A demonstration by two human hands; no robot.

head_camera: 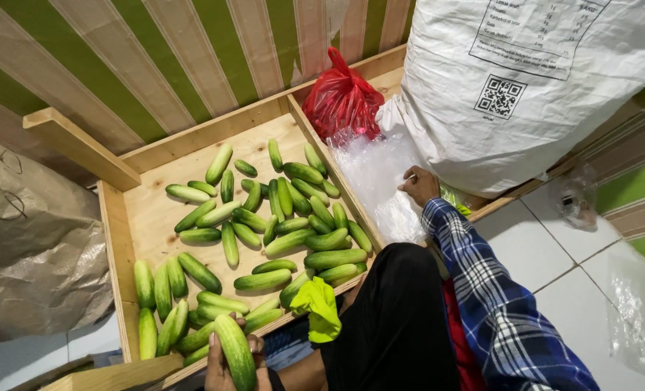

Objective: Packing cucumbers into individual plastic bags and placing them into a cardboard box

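Observation:
My left hand (221, 366) at the bottom edge is closed around a large green cucumber (235, 351), held over the near rim of a shallow wooden crate (112, 224). The crate holds several loose cucumbers (293, 217) scattered across its floor. My right hand (420, 185), in a blue plaid sleeve, reaches under a big white woven sack (525, 87) and presses on crumpled clear plastic (380, 174); its fingers are partly hidden. A yellow-green cloth (319, 308) lies on my dark-trousered knee.
A knotted red plastic bag (342, 101) sits in the crate's right compartment. A brown paper sack (32, 239) stands at left. A green and beige striped wall lies behind. White floor tiles (554, 261) and more clear plastic (637, 311) are at right.

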